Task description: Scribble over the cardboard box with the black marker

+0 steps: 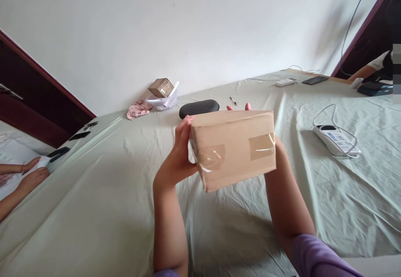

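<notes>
The left hand (173, 160) has its fingers (185, 127) bent around the left end of a brown cardboard box (234, 137), pinching it. The right hand (248, 106) is mostly hidden behind the box; two fingertips poke up past its far top edge, and I cannot tell if the other fingers are spread or bent. The box is up in the air, a bit tilted, with shiny clear tape (262, 146) near each end of the side we see. Below it is a wrinkly pale green cloth (109, 193). Just past the box lies a black oval case (199, 108), with a small pen (233, 100) near it. Farther back, by the white wall (125, 30), a smaller cardboard box (161, 87) sits on a clear plastic bag (163, 102), just beside a crumpled pink cloth (138, 109). Over to the right are a white device (336, 140) with a loop of cord and, farther off, a dark phone (315, 80). At the far left, another person's hands (33, 176) touch something white. Another person's arm (366, 72) shows at the far right.
</notes>
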`<state>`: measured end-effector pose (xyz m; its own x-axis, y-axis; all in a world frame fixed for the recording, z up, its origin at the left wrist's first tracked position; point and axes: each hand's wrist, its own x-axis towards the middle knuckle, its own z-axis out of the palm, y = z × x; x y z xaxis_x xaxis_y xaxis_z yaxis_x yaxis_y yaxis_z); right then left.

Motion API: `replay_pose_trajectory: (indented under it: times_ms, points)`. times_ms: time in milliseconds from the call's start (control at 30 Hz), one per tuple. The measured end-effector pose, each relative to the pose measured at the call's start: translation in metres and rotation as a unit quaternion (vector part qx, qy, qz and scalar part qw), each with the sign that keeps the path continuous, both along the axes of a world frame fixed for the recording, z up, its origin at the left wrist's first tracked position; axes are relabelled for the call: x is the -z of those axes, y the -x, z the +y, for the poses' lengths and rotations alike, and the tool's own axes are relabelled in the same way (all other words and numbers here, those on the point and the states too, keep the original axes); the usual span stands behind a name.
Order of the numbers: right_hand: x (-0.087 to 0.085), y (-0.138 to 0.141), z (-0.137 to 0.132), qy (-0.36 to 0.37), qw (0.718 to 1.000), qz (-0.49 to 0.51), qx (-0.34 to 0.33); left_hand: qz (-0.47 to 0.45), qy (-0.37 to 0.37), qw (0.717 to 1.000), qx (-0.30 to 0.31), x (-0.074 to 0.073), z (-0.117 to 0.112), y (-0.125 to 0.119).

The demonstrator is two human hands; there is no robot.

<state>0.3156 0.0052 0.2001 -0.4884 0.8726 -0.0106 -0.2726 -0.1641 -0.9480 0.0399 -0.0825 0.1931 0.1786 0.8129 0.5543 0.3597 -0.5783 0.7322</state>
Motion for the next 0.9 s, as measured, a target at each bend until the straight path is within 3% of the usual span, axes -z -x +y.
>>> replay_pose_trajectory:
  times_ms: [133, 233, 300, 367, 467, 533, 667, 800, 900]
  points:
    - [0.007, -0.003, 0.021, -0.018, 0.998, 0.054, 0.026, 0.179, -0.133, 0.975, 0.009, -0.002, -0.001, -0.012]
    - [0.009, -0.009, 0.022, -0.079, 0.991, 0.059, 0.091, 0.183, -0.137, 0.973, 0.01, -0.005, -0.003, -0.011]
    - [0.008, -0.011, 0.015, -0.111, 0.986, 0.055, 0.111, 0.115, -0.081, 0.99, -0.009, -0.007, -0.004, -0.009]
    - [0.006, -0.01, 0.007, -0.143, 0.982, 0.052, 0.113, 0.005, 0.021, 0.999, -0.034, -0.008, -0.004, -0.009]
    - [0.005, -0.002, 0.0, -0.217, 0.972, 0.026, 0.083, -0.12, 0.163, 0.979, -0.018, -0.004, -0.001, -0.014]
    - [0.006, 0.004, 0.0, -0.271, 0.961, 0.005, 0.052, -0.15, 0.186, 0.971, -0.007, -0.002, 0.001, -0.017]
    - [0.011, 0.011, 0.003, -0.313, 0.95, 0.006, 0.005, -0.19, 0.132, 0.973, -0.026, -0.003, 0.002, -0.014]
    - [0.015, 0.008, 0.009, -0.314, 0.947, -0.008, -0.07, -0.154, 0.03, 0.987, -0.033, -0.01, -0.002, -0.006]
    - [0.018, 0.004, 0.014, -0.367, 0.924, -0.051, -0.093, -0.14, -0.023, 0.989, -0.032, -0.013, -0.004, -0.004]
